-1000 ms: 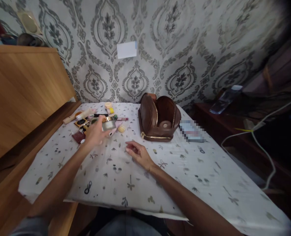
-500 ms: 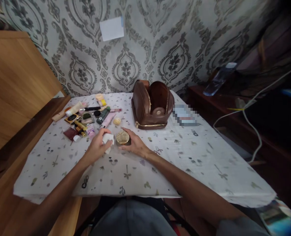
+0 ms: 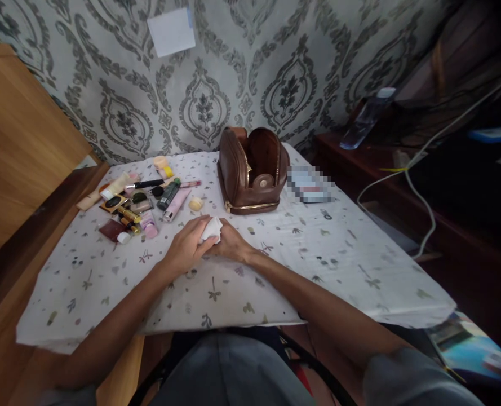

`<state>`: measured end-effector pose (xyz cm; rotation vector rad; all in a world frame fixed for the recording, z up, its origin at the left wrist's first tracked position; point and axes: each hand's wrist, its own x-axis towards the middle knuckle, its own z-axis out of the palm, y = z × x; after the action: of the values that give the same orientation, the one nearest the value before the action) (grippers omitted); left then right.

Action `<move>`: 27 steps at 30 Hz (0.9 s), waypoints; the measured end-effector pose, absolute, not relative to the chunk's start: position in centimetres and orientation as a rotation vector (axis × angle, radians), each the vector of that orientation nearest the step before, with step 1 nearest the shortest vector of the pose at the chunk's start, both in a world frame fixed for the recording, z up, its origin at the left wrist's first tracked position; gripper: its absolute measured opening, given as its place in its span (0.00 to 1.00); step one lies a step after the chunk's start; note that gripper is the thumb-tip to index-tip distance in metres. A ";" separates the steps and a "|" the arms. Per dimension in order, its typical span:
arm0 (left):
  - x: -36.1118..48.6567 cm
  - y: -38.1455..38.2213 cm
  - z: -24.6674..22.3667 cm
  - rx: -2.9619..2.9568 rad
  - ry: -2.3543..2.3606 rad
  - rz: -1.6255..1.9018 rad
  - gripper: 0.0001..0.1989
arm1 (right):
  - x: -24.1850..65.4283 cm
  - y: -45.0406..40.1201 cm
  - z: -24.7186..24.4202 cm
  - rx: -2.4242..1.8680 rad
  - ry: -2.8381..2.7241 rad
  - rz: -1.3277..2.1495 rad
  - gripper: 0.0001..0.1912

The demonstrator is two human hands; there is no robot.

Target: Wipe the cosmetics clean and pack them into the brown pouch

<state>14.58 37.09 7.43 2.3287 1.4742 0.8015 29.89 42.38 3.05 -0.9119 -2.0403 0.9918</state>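
Note:
My left hand (image 3: pixel 189 244) is closed on a crumpled white tissue (image 3: pixel 211 230), which lies over the spot where my right hand (image 3: pixel 232 242) curls. The round gold-lidded jar that my right hand grips is covered by the tissue and fingers now. Both hands meet just above the cloth-covered table (image 3: pixel 216 304). Behind them sits a small round cream-coloured item (image 3: pixel 195 203). A brown leather toiletry bag (image 3: pixel 254 186) stands upright beyond my right hand, its zipped top gaping.
Several cosmetics lie in a cluster at the left, among them a dark green tube (image 3: pixel 169 193), a pink tube (image 3: pixel 177 204) and a black-handled brush (image 3: pixel 145 184). A blurred-out flat object (image 3: pixel 311 185) lies right of the bag. A water bottle (image 3: pixel 366 119) leans on the dark side furniture.
My left hand has moved right with the tissue, bringing it over the jar at my right hand. The view has shifted slightly, so the whole scene sits a little higher and further left.

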 end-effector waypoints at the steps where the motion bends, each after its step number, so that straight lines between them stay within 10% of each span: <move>1: 14.7 37.0 7.6 2.331 1.507 0.779 0.18 | 29.9 42.4 3.1 -0.911 -2.048 0.993 0.18; 27: 9.5 39.7 7.9 1.907 1.853 1.064 0.16 | 30.1 42.0 4.0 -0.971 -1.943 1.118 0.29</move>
<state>9.50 39.71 7.94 1.9072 1.8532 1.0638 30.13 41.98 3.95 -0.9714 -1.9426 1.1176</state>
